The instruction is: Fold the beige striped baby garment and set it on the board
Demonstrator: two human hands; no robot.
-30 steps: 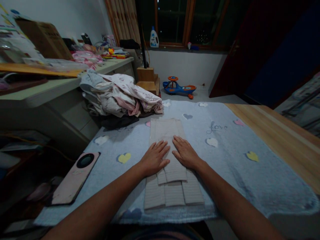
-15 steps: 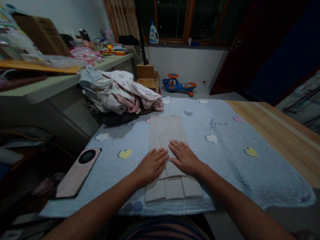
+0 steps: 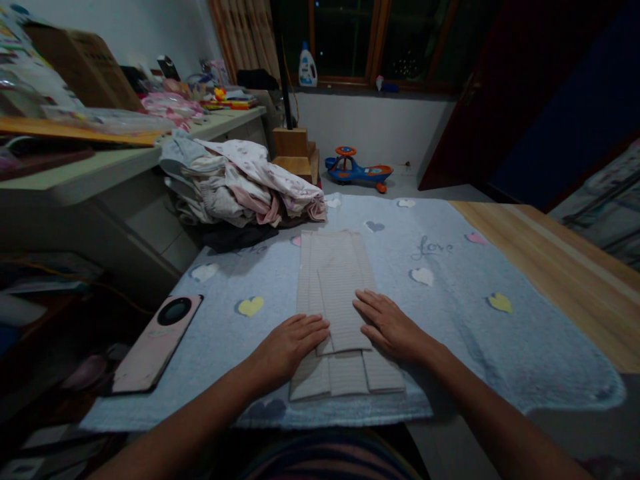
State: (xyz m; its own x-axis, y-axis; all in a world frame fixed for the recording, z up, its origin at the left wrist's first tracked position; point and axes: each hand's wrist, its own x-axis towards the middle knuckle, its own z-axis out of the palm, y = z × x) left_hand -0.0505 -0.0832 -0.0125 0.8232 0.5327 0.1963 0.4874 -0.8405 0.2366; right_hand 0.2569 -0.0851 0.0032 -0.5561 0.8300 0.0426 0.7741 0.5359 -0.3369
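A light grey ribbed garment (image 3: 343, 287), folded into a long narrow strip, lies flat in front of me on a blue blanket (image 3: 450, 320) printed with hearts. At its left edge rests my left hand (image 3: 293, 340), fingers stretched out with the tips on the cloth. My right hand (image 3: 390, 323) lies on the opposite edge, its fingers spread and palm down. Neither hand grips the fabric. Overlapping folded layers show at the near end of the garment, below both hands.
A heap of crumpled clothes (image 3: 235, 180) sits at the blanket's far left. Nearer on the left lies a pink phone (image 3: 155, 347). A cluttered desk (image 3: 100, 177) borders the left side; bare wooden tabletop (image 3: 560, 260) shows at right. Behind, a blue ride-on toy (image 3: 357, 172) stands on the floor.
My hands have moved apart and slightly nearer to me, the left one leftward and the right one rightward, from the garment's middle to its edges. The garment stays in place.
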